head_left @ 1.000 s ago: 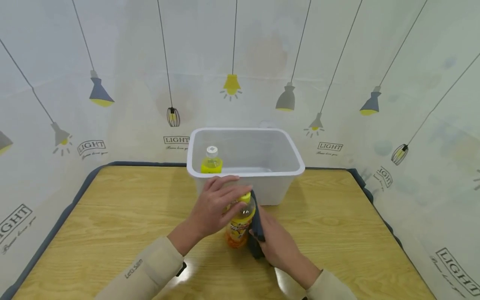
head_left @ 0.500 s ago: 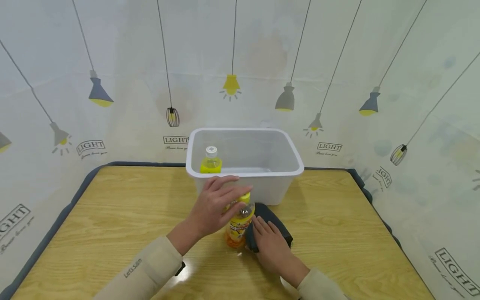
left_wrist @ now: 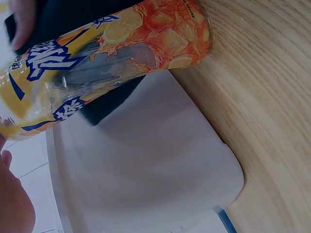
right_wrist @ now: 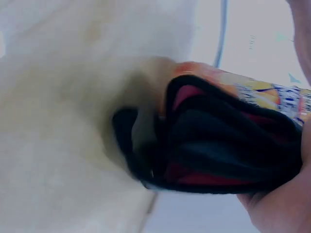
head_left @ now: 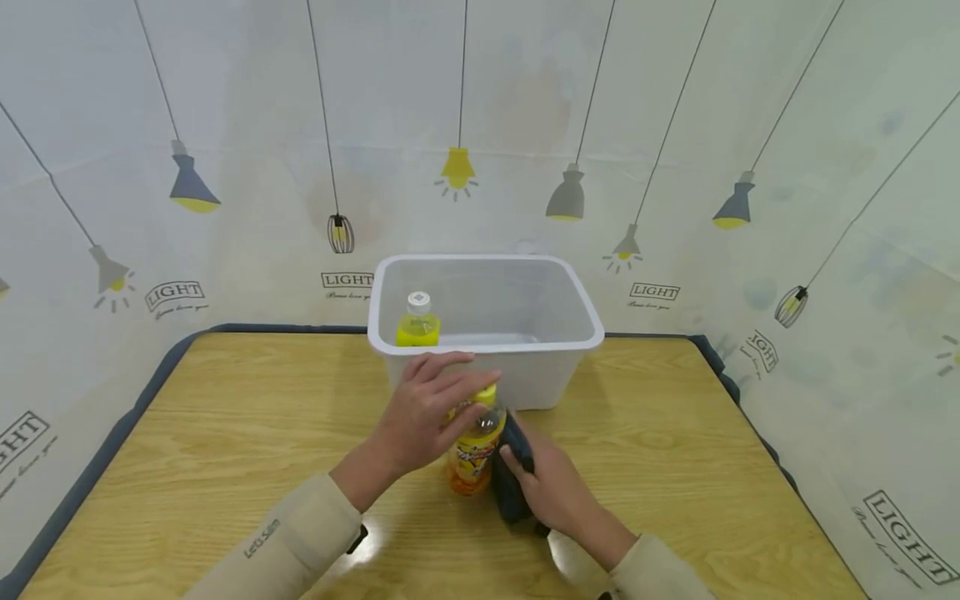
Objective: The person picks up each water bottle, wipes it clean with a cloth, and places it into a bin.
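Half a second ago the dark pouch [head_left: 511, 493] lay spread out towards three o'clock of the bottle [head_left: 472, 457], the right hand [head_left: 555, 485] flat on top; now it stands narrow at four o'clock, gripped with the thumb [head_left: 516, 463] across its near side. Its top end sits lower than a second ago, when it reached the bottle's neck. The head view has swung slightly towards three o'clock.

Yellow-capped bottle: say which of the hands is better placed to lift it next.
Likely the left hand: it holds the bottle near its top, while the right hand grips the dark cloth item.
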`<state>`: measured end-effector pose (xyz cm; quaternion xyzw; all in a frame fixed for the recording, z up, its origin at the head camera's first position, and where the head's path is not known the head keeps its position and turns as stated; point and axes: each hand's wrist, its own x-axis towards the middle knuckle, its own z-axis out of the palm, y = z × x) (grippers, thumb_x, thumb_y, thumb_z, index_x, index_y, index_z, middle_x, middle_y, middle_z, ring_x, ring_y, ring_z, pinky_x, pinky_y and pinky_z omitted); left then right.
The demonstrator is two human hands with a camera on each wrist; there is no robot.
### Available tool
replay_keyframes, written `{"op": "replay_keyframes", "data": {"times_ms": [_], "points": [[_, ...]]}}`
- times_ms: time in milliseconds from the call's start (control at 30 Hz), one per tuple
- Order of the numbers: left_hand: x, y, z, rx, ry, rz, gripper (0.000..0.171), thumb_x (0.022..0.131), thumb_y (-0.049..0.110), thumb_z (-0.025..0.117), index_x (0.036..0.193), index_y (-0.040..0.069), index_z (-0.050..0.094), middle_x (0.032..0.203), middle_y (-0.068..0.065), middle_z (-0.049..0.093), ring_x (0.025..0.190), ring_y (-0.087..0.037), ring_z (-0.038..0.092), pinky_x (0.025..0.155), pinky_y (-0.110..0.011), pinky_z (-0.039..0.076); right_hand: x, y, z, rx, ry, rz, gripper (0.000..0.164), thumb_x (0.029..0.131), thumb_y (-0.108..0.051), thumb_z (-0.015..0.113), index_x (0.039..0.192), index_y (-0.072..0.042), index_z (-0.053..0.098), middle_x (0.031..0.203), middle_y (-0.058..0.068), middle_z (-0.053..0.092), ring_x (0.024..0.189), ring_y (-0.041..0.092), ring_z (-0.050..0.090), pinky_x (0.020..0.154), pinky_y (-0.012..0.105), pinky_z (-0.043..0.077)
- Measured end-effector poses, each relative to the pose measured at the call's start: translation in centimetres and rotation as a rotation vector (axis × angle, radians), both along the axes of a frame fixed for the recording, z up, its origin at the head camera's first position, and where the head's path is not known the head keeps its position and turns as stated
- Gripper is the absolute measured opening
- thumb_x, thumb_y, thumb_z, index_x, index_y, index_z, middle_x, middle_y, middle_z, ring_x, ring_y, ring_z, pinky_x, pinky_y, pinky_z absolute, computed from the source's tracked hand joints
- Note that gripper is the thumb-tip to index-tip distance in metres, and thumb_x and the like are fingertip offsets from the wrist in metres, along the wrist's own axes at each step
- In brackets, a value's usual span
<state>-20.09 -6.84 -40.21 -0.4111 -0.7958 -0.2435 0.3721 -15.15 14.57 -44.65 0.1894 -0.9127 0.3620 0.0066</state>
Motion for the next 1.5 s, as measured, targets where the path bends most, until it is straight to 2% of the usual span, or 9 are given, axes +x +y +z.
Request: {"op": "replay_keyframes", "data": {"times_ms": [100, 233, 467, 600, 800, 1000, 1200, 1367, 1500], "points": [[0.0, 0.0, 0.0, -0.003, -0.01, -0.002, 0.036, 0.096, 0.037, 0.06, 0.128, 0.021, 0.064, 0.119, 0.006, 0.071, 0.125, -0.02, 0.054, 0.103, -0.04, 0.039, 0.2, -0.1, 1.5, -0.089, 0.044, -0.02, 0.055, 0.104, -0.04, 0.04, 0.155, -0.026, 0.025, 0.15, 0.005, 0.046, 0.134, 0.027, 0.05, 0.108, 0.049, 0.041], [0.1, 0.0, -0.1, -0.007, -0.01, 0.003, 0.036, 0.097, 0.038, 0.059, 0.128, 0.022, 0.064, 0.12, 0.005, 0.071, 0.126, -0.02, 0.054, 0.103, -0.04, 0.039, 0.4, -0.4, 3.3, -0.109, 0.136, -0.026, 0.055, 0.104, -0.031, 0.044, 0.155, -0.021, 0.027, 0.151, 0.007, 0.045, 0.135, 0.028, 0.048, 0.108, 0.048, 0.041], [0.1, 0.0, -0.3, -0.012, 0.011, 0.019, 0.037, 0.1, 0.041, 0.051, 0.13, 0.023, 0.063, 0.12, 0.005, 0.071, 0.125, -0.02, 0.054, 0.103, -0.04, 0.039, 0.8, -1.6, 5.5, -0.011, 0.309, 0.012, 0.064, 0.101, -0.026, 0.051, 0.155, -0.005, 0.023, 0.152, 0.015, 0.042, 0.136, 0.034, 0.045, 0.109, 0.051, 0.04], [0.2, 0.0, -0.4, -0.012, 0.013, 0.02, 0.036, 0.1, 0.04, 0.052, 0.13, 0.022, 0.062, 0.12, 0.004, 0.071, 0.125, -0.021, 0.055, 0.103, -0.04, 0.039, 0.9, -2.3, 5.7, 0.081, 0.329, 0.003, 0.069, 0.101, -0.029, 0.051, 0.155, 0.0, 0.018, 0.154, 0.018, 0.037, 0.138, 0.035, 0.042, 0.111, 0.051, 0.037], [0.2, 0.0, -0.4, -0.01, 0.01, 0.027, 0.037, 0.1, 0.039, 0.052, 0.131, 0.022, 0.062, 0.12, 0.004, 0.071, 0.124, -0.021, 0.055, 0.103, -0.039, 0.039, 0.6, -2.3, 5.0, 0.129, 0.299, -0.002, 0.073, 0.1, -0.031, 0.053, 0.155, 0.0, 0.015, 0.158, 0.017, 0.03, 0.142, 0.033, 0.037, 0.113, 0.049, 0.036], [0.2, 0.1, -0.3, 0.004, 0.021, 0.027, 0.036, 0.097, 0.036, 0.059, 0.128, 0.021, 0.064, 0.118, 0.004, 0.072, 0.124, -0.021, 0.056, 0.103, -0.04, 0.039, 0.3, -2.1, 4.0, 0.162, 0.311, -0.01, 0.074, 0.1, -0.029, 0.054, 0.157, -0.005, 0.012, 0.159, 0.012, 0.029, 0.141, 0.03, 0.04, 0.112, 0.047, 0.038], [0.2, 0.1, -0.3, 0.01, 0.024, 0.028, 0.036, 0.097, 0.038, 0.057, 0.128, 0.021, 0.064, 0.119, 0.004, 0.071, 0.123, -0.021, 0.056, 0.102, -0.04, 0.039, 0.3, -1.8, 2.9, 0.123, 0.341, -0.026, 0.074, 0.098, -0.023, 0.058, 0.157, -0.008, 0.016, 0.15, 0.012, 0.044, 0.13, 0.029, 0.052, 0.105, 0.046, 0.045], [0.2, 0.1, -0.3, 0.017, 0.031, 0.031, 0.038, 0.101, 0.043, 0.048, 0.128, 0.021, 0.064, 0.121, 0.004, 0.07, 0.124, -0.021, 0.055, 0.102, -0.04, 0.039, 0.0, -1.6, 1.0, 0.093, 0.318, -0.027, 0.058, 0.098, -0.025, 0.058, 0.149, -0.014, 0.033, 0.131, 0.004, 0.06, 0.121, 0.021, 0.058, 0.099, 0.041, 0.049], [0.1, 0.2, -0.3, 0.025, 0.047, 0.024, 0.038, 0.101, 0.042, 0.049, 0.127, 0.02, 0.064, 0.121, 0.004, 0.07, 0.125, -0.021, 0.055, 0.102, -0.04, 0.039, -0.1, -1.7, -0.9, 0.13, 0.273, -0.009, 0.047, 0.098, -0.027, 0.057, 0.14, -0.012, 0.042, 0.126, 0.003, 0.06, 0.12, 0.02, 0.058, 0.1, 0.041, 0.049]]}}
